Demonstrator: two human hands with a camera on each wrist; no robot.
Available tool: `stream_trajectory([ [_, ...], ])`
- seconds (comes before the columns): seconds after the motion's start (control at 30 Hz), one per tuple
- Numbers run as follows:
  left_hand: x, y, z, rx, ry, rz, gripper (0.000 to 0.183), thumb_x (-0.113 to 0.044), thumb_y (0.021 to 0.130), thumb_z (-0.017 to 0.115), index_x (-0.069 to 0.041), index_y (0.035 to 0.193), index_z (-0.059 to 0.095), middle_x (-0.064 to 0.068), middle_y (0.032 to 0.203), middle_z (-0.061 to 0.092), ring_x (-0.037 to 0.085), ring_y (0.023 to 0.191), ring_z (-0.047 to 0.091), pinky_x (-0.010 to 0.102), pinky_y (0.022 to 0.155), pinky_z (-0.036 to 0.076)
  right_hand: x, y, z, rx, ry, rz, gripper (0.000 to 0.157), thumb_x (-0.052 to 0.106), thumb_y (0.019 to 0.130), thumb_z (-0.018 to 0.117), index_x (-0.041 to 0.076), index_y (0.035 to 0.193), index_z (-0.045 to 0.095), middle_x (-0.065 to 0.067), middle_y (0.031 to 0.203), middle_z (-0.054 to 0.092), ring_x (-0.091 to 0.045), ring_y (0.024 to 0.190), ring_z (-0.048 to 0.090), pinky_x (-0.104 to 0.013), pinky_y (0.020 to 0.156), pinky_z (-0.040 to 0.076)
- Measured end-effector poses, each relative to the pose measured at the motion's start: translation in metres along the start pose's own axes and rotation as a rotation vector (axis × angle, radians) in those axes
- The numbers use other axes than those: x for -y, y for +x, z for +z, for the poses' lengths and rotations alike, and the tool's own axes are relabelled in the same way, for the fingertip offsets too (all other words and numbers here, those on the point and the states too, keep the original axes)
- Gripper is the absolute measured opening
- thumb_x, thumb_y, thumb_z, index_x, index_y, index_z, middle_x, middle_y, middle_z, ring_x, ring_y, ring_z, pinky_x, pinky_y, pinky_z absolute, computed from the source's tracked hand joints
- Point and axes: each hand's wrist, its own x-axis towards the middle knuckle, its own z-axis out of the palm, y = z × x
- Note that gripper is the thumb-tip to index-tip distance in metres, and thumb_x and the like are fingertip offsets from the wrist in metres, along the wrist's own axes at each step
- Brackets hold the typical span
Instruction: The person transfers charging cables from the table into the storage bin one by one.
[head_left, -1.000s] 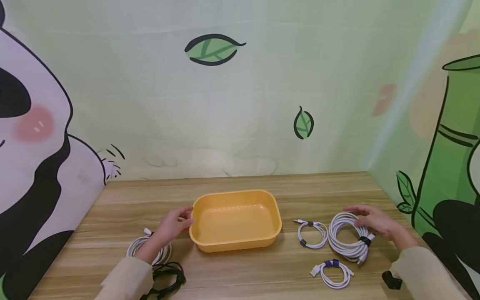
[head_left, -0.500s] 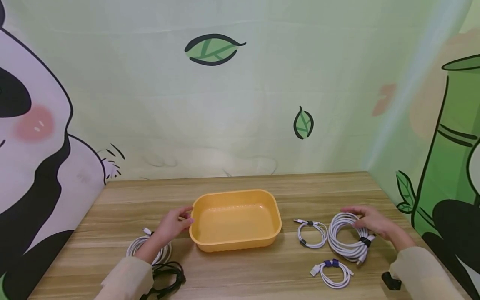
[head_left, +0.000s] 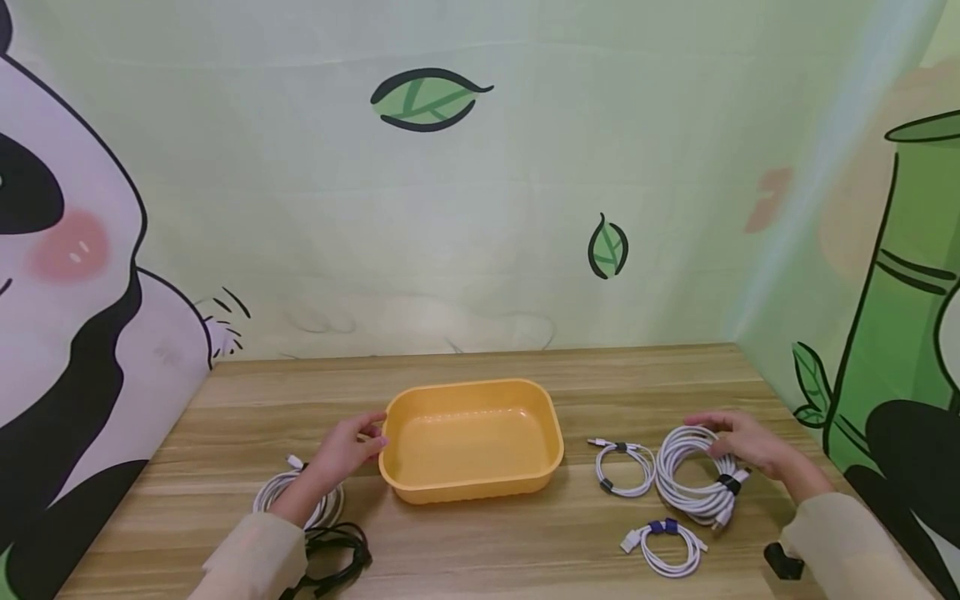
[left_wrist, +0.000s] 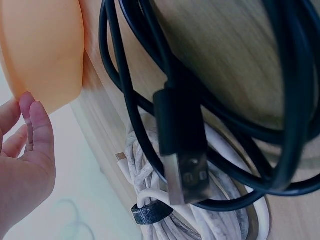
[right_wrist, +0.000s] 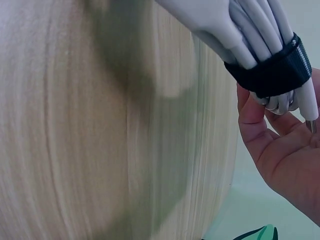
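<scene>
A yellow plastic tray [head_left: 472, 492] stands mid-table. At its left end my left hand [head_left: 348, 450] touches the rim; in the left wrist view the fingertips lie right at the tray's wall [left_wrist: 45, 55]. My right hand [head_left: 753, 443] grips the far right side of a large white coiled cable [head_left: 697, 498], bound with a black strap [right_wrist: 272, 70]. In the right wrist view the fingers are partly hidden behind the bundle. To its left lies a smaller white cable coil [head_left: 621, 447] with black ties. Nearer the front sits another white USB cable coil [head_left: 663, 527] with blue ties.
Below my left forearm lie a coiled white cable [head_left: 332, 505] and a black USB cable [head_left: 360, 550], its plug [left_wrist: 182, 125] large in the left wrist view. A small black object [head_left: 782, 562] sits by the right sleeve. Printed cloth [head_left: 480, 250] backs the table.
My right hand has shifted very slightly left over the large white coil since one second ago. The left hand and the tray stay put.
</scene>
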Motion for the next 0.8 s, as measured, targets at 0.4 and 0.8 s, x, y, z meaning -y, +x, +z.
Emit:
stream_trajectory([
  [0.4, 0.0, 0.0, 0.0, -0.007, -0.015, 0.007, 0.042, -0.006, 0.085, 0.055, 0.001, 0.126, 0.045, 0.014, 0.098, 0.055, 0.02, 0.088, 0.055, 0.033, 0.073, 0.054, 0.004, -0.003, -0.002, -0.004, 0.11, 0.045, 0.056, -0.004, 0.072, 0.056, -0.016, 0.123, 0.037, -0.018, 0.107, 0.05, -0.011, 0.079, 0.051, -0.026, 0.064, 0.05],
  [0.8, -0.002, -0.003, 0.0, -0.003, -0.008, 0.034, 0.042, -0.006, 0.086, 0.055, 0.002, 0.126, 0.045, 0.015, 0.096, 0.054, 0.02, 0.087, 0.055, 0.034, 0.073, 0.054, 0.016, -0.001, -0.007, -0.032, 0.097, 0.051, 0.056, -0.003, 0.074, 0.055, -0.012, 0.125, 0.037, -0.028, 0.117, 0.043, -0.011, 0.081, 0.052, -0.027, 0.066, 0.05],
])
